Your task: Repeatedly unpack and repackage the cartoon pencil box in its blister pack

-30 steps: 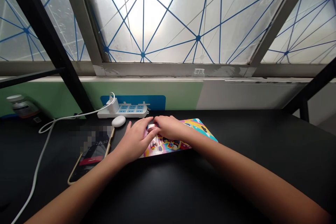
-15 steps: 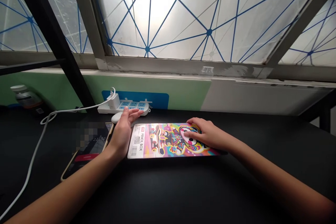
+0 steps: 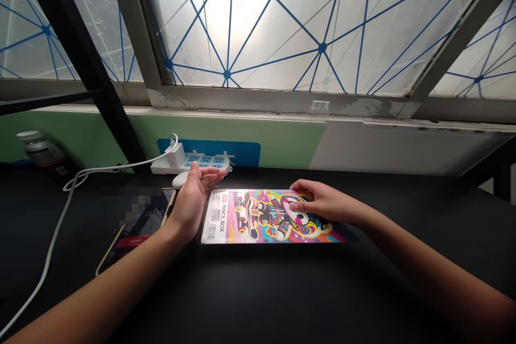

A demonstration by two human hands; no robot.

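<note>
A flat, brightly printed pencil box (image 3: 258,217) with a cartoon skateboarder lies on the black desk (image 3: 258,290), its barcode label at the left end. My left hand (image 3: 191,196) stands on edge against the box's left end, fingers stretched out and open. My right hand (image 3: 320,203) rests on the right part of the lid, fingers lying flat on it, holding nothing.
A phone (image 3: 135,228) lies left of the box. A small white case (image 3: 180,179) sits behind my left hand. A white power strip (image 3: 193,164) with a charger and cable (image 3: 56,231) runs along the wall. A bottle (image 3: 38,151) stands far left.
One second ago both hands met over the middle of the box. They have since moved apart to its two ends, and the view shifted a little.
</note>
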